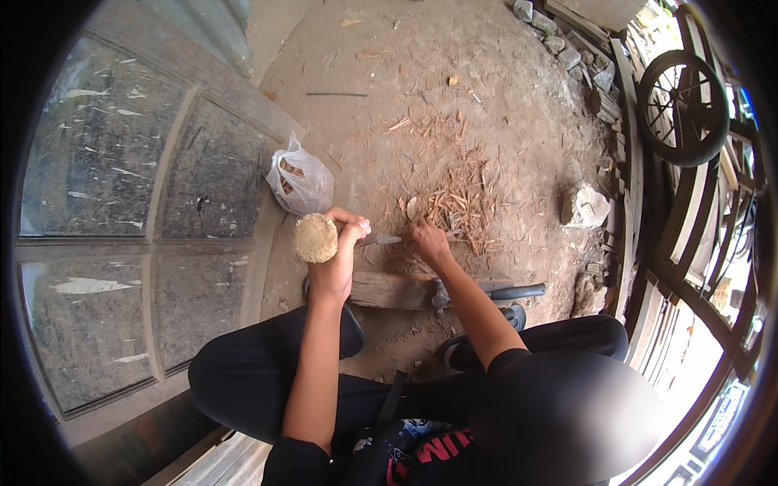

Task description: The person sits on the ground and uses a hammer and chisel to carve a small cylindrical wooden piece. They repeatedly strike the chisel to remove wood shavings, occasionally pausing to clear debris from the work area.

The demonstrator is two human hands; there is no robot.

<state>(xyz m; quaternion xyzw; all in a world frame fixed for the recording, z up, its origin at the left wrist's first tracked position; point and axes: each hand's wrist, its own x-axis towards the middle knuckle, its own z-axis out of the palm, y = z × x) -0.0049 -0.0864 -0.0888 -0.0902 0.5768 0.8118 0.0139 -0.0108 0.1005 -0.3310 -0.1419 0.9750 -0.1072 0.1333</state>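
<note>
My left hand (344, 253) is closed around a thick wooden piece with a pale, rough round end (316, 237). A pointed grey metal blade (381, 240) sticks out beside its fingers toward the right; whether wood and blade are one tool I cannot tell. My right hand (429, 243) is low over the wood chips, its fingers drawn together next to a pale round piece (412, 208); what they pinch is too small to make out. Just below the hands lies a wooden block (393, 290), and a hammer (519, 292) with a dark grip rests at its right end.
Reddish wood splinters (466, 202) litter the ground ahead. A white plastic bag (301, 180) holding brown pieces stands left of them. A paneled door (174, 170) borders the left side. Stones (585, 206), stacked planks and a spoked wheel (683, 108) line the right.
</note>
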